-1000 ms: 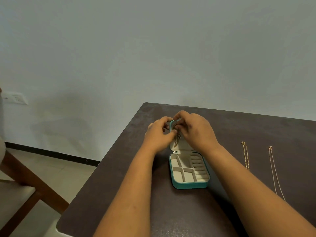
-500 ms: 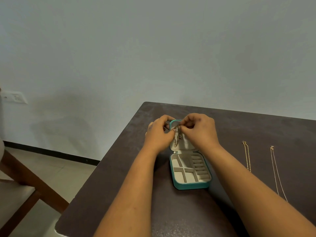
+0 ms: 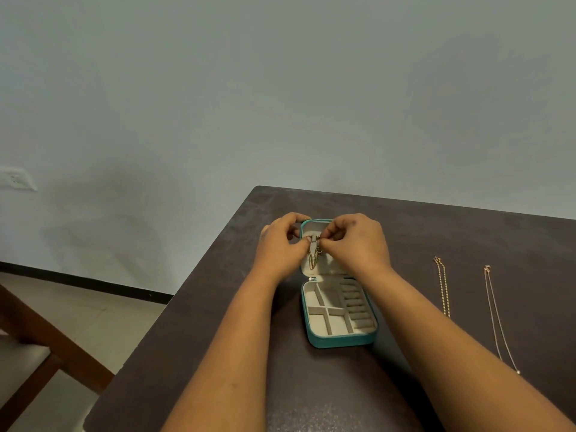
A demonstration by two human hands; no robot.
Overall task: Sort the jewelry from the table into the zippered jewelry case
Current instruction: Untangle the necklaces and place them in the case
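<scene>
A teal zippered jewelry case (image 3: pixel 341 339) lies open on the dark table, its cream tray split into compartments and ring rolls. Its lid (image 3: pixel 322 266) lies flat behind the tray, cream inside. A thin gold chain (image 3: pixel 312 260) hangs down the lid's lining. My left hand (image 3: pixel 280 247) and my right hand (image 3: pixel 358 244) meet at the top of the lid, fingertips pinching the chain's upper end at a small tab. Two more gold necklaces, one (image 3: pixel 442 285) nearer the case and one (image 3: pixel 498 316) further right, lie stretched out on the table to the right.
The dark table (image 3: pixel 218 353) ends in a left edge and a far edge against the grey wall. A wooden chair (image 3: pixel 37 344) stands to the left on the tiled floor. A wall socket (image 3: pixel 15 179) sits at far left.
The lid has come into fuller view as my hands spread slightly apart. The chain now hangs straight down the lid lining instead of bunched between my fingers.
</scene>
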